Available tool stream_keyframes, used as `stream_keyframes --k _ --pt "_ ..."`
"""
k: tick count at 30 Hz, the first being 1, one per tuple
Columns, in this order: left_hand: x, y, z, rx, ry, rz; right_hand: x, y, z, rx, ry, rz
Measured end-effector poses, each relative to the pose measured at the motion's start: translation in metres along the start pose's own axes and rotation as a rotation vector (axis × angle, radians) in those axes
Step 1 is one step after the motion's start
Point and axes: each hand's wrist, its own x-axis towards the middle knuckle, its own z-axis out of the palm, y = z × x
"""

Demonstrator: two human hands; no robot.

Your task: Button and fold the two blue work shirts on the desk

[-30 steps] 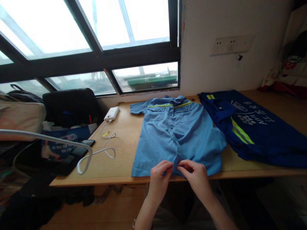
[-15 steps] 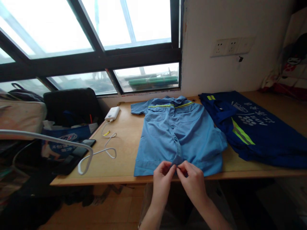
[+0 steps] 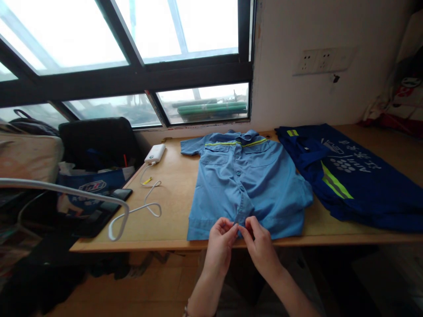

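Note:
A light blue short-sleeved work shirt (image 3: 218,189) lies front up, its collar toward the window and its hem by the table's near edge. Yellow trim crosses the chest above two flap pockets. At the bottom of the button placket, my left hand (image 3: 220,240) pinches the shirt's edge between thumb and fingers. My right hand (image 3: 259,242) pinches the same spot from the other side, the fingertips of both nearly touching. Whatever button sits between them is hidden by the fingers. Higher up, a button shows on the placket.
A dark blue garment (image 3: 360,189) with reflective strips lies on the wooden table (image 3: 175,189) at the right. To the left are a white power bank (image 3: 155,153) with its white cable (image 3: 150,207), a dark phone (image 3: 120,194) and a blue bag (image 3: 95,189). Wall sockets (image 3: 322,60) are above.
Both hands stay at the placket's lower end and have shifted slightly left and up. The fingers have changed their pinch a little, and the shirt's hem has moved slightly.

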Motion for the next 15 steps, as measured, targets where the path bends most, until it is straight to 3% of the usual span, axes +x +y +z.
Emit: stream_keyframes --k 5,11,13,15 --pt "0.0 -0.004 -0.001 0.037 0.004 0.057 0.006 0.003 0.001 0.006 -0.055 0.072" --pt "0.001 -0.002 -0.005 0.379 -0.12 0.259 0.02 0.0 -0.011 0.507 -0.238 0.408" --pt "-0.002 0.003 -0.01 0.549 -0.165 0.341 0.02 -0.001 -0.022 0.527 -0.264 0.388" --pt "-0.004 0.011 -0.022 0.778 -0.205 0.466 0.015 0.002 -0.039 0.373 -0.222 0.286"
